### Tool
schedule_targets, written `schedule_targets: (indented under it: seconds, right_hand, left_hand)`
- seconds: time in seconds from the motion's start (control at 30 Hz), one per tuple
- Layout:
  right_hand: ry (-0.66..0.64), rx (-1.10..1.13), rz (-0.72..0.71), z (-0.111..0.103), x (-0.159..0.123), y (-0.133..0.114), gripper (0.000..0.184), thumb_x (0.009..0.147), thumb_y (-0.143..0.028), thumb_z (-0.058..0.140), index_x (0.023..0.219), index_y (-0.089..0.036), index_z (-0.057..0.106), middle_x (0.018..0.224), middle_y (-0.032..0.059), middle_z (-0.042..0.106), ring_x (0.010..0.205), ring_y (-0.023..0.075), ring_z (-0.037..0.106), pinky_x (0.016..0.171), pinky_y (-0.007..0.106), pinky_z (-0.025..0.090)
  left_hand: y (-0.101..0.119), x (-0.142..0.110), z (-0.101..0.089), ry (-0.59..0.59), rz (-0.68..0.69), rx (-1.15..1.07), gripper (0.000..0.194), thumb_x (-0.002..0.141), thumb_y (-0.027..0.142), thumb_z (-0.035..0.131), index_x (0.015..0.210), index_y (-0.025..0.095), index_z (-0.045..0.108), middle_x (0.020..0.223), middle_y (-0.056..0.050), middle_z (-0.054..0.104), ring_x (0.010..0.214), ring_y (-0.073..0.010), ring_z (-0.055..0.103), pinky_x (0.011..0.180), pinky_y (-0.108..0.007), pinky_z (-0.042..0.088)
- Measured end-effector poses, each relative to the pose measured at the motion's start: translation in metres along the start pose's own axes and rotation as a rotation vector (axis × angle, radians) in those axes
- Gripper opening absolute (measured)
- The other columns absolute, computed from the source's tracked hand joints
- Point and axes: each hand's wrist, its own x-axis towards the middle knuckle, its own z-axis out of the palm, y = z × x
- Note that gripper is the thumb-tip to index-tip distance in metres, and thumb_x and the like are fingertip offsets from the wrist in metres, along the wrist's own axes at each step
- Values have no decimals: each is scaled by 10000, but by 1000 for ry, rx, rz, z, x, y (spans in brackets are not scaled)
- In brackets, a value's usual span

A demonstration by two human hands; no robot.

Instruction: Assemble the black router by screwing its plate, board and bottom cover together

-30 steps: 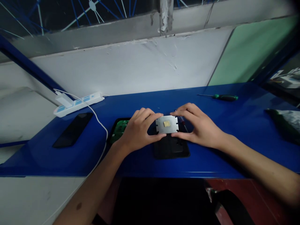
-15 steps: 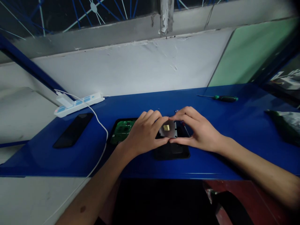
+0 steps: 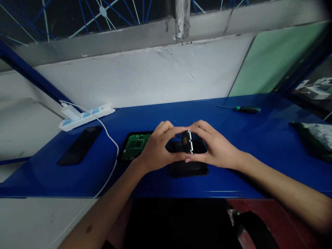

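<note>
Both my hands meet over the middle of the blue bench (image 3: 233,180). Between them stands a small metal plate (image 3: 188,141), turned on edge so I see mostly its thin bright rim. My left hand (image 3: 158,147) pinches it from the left with thumb and fingers curled. My right hand (image 3: 215,147) pinches it from the right in the same way. Under the plate lies a black device shell (image 3: 188,168). A green circuit board (image 3: 135,144) in a black housing lies just left of my left hand.
A black phone (image 3: 79,144) lies at the left, near a white power strip (image 3: 85,116) whose white cable (image 3: 114,152) runs off the bench's front edge. A green-handled screwdriver (image 3: 243,109) lies at the back right. A green-and-grey bag (image 3: 313,136) sits far right.
The metal plate was held flat, facing me, a second ago. Both hands have lowered slightly and turned it, so it now stands edge-on between the fingertips.
</note>
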Motion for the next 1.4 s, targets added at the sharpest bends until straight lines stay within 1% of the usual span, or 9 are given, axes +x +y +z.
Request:
schedule_targets:
  seconds: [0.13, 0.3, 0.47, 0.63, 0.8, 1.03, 1.2, 1.4]
  right_hand:
    - [9, 49, -5, 4, 0, 0, 624, 787, -582, 729, 1257, -216, 544, 1148, 119, 590, 1036, 282, 576, 871, 469, 551]
    - [18, 10, -6, 3, 0, 0, 572, 827, -560, 697, 1242, -194, 551, 1135, 127, 595, 1026, 277, 584, 880, 484, 549]
    - [9, -55, 33, 0, 0, 1, 523, 841, -519, 695, 1237, -202, 571, 1148, 132, 600, 1041, 291, 589, 858, 490, 562]
    - [22, -125, 30, -4, -1, 5, 540, 827, -464, 725, 1271, -200, 568, 1157, 140, 590, 1055, 308, 586, 837, 497, 567]
    - [27, -136, 20, -8, -2, 6, 516, 828, -436, 730, 1270, -223, 569, 1151, 128, 583, 1064, 308, 578, 846, 503, 559]
    - [50, -151, -3, -10, -2, 5, 533, 840, -502, 704, 1260, -199, 576, 1131, 132, 582, 1032, 298, 580, 843, 499, 553]
    - [58, -150, -14, -11, -1, 4, 534, 839, -523, 700, 1263, -223, 572, 1133, 128, 587, 1033, 299, 582, 848, 501, 548]
    - [68, -151, -29, -12, -1, 5, 537, 836, -544, 696, 1260, -240, 568, 1137, 125, 589, 1045, 303, 584, 862, 512, 544]
  left_hand:
    - [3, 1, 3, -14, 5, -75, 543, 826, 610, 721, 1242, 289, 585, 895, -7, 540, 837, -195, 539, 728, -349, 484]
    - [3, -1, 0, 1, 5, -98, 559, 796, 520, 788, 1249, 285, 561, 930, -9, 558, 861, -198, 545, 755, -353, 494]
    - [-2, -3, -5, 2, -5, -39, 541, 794, 489, 797, 1226, 279, 549, 954, -16, 582, 866, -205, 551, 740, -350, 501]
    - [-7, -6, -6, -14, -10, 65, 506, 806, 461, 783, 1203, 255, 546, 1025, -37, 595, 923, -223, 556, 765, -364, 500]
    - [-9, -8, -7, -27, -22, 148, 471, 813, 423, 765, 1186, 246, 539, 1012, -38, 585, 928, -235, 549, 765, -379, 491]
    - [-10, -9, -7, -34, -36, 143, 464, 817, 404, 763, 1189, 241, 539, 961, -26, 569, 863, -218, 537, 723, -356, 475]
    - [-11, -9, -7, -40, -41, 163, 460, 825, 424, 749, 1190, 237, 542, 933, -19, 560, 841, -214, 527, 705, -349, 458]
    - [-12, -10, -6, -19, -10, 173, 459, 835, 442, 745, 1190, 235, 539, 938, -20, 571, 818, -202, 517, 700, -344, 445]
